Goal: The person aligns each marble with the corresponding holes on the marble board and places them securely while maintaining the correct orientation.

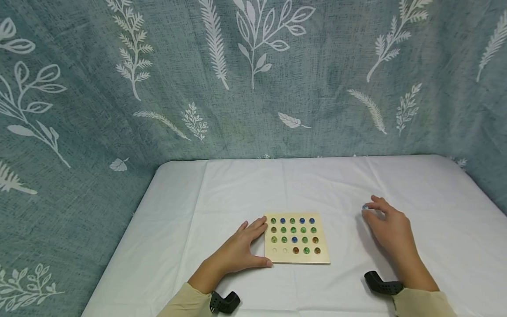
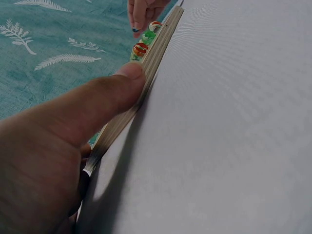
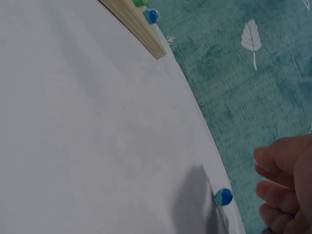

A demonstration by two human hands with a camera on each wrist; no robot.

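Note:
A square pale wooden marble board (image 1: 297,259) lies mid-table, with green, blue and brownish marbles in rows of hollows. Two hollows at its front left hold none. My left hand (image 1: 239,251) holds the board's left side, fingers at the far left corner, thumb on the front edge; the left wrist view shows that thumb (image 2: 107,97) against the wood. To the board's right, my right hand (image 1: 392,224) has thumb and forefinger close around a blue marble (image 1: 365,207). In the right wrist view a gap separates this marble (image 3: 224,197) from the loosely bent fingers (image 3: 275,195).
A white cloth (image 1: 229,189) with fold creases covers the table. Behind and at the sides hangs a teal curtain (image 1: 245,119) with white leaf prints. Black wrist cameras (image 1: 382,284) sit on both wrists, low over the cloth.

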